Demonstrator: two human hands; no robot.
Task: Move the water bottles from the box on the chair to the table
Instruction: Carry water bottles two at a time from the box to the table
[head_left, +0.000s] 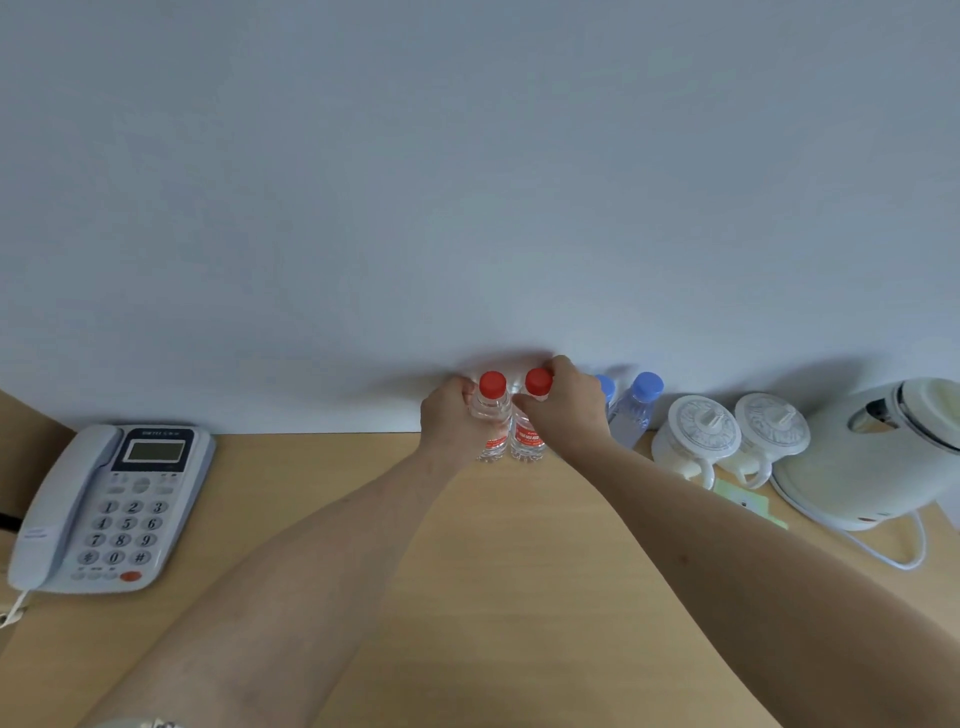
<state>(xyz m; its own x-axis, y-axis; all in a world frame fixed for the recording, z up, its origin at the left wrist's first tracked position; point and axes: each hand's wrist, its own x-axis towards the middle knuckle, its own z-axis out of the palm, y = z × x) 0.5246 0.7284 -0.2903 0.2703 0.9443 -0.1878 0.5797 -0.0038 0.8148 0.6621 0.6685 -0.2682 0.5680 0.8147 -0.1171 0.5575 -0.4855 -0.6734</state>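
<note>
Both hands, left (451, 415) and right (569, 402), are gripping red-capped bottles (492, 415) on the surface (467, 571) beside two blue-capped bottles (636, 408) already placed; the box is unseen.

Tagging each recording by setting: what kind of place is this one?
Probably a hotel room or small office, though that's a guess. A corded desk phone, an electric kettle and two lidded cups sit on a wooden table against a plain wall, beside small water bottles.

1. Both forearms enter from the lower edge of the frame, bare, no sleeves showing.
2. The left hand (447, 421) and right hand (569, 410) wear no gloves or rings.
</note>
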